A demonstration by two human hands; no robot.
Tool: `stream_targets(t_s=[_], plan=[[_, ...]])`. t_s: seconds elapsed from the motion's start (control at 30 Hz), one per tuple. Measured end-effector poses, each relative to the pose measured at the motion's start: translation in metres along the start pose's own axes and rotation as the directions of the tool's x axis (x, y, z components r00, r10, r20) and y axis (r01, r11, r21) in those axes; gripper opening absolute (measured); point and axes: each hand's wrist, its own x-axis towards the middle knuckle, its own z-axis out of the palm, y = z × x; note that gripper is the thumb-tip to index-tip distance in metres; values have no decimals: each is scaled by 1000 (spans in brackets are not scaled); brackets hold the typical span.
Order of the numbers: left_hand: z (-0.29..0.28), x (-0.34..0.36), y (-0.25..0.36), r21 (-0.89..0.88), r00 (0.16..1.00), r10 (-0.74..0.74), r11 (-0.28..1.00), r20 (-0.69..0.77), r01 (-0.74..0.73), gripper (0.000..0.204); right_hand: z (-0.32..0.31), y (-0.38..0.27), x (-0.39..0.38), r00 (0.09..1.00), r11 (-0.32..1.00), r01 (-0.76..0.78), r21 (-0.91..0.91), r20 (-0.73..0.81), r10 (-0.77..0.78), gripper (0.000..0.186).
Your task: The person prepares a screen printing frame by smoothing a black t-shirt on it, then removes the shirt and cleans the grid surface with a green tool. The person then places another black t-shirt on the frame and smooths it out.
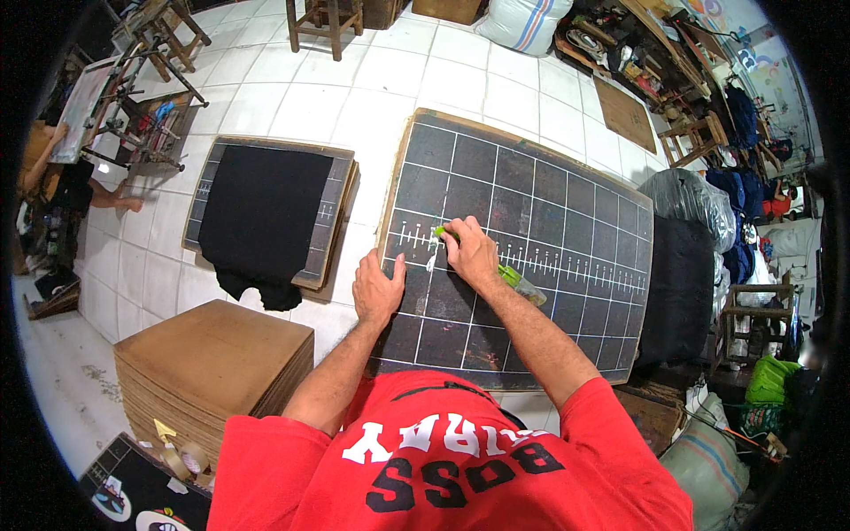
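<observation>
Mid-frame, our right hand [472, 257] pinches a green object [440, 231] over the gridded board [551, 184]. Our left hand [378, 285], thumb spread, rests at its edge.

The white floor [310, 102] looks bright; edges bend.

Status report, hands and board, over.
Left hand at left edge of black, white-gridded board. Right hand pinching small bright-green object. Green-and-clear plastic item close beside right forearm.
</observation>
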Motion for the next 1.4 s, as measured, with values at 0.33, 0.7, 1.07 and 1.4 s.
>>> stream_targets(t_s=[0.33, 0.7, 1.07, 1.4], plan=[[-1, 0, 2, 2, 1000, 0, 1000, -15, 0, 65, -7, -8, -3, 989, 995, 74, -59, 133, -66, 14], [0, 1, 0, 26, 1000, -3, 1000, 1, 3, 66, -12, -6, -4, 989, 996, 60, -59, 139, -51, 15], [-1, -1, 2, 21, 1000, -8, 1000, -1, 8, 66, -12, -6, -6, 988, 995, 71, -75, 142, -60, 14], [-2, -2, 2, 39, 1000, 3, 999, -18, -2, 66, -11, -6, -6, 995, 995, 36, -92, 100, -27, 14]])
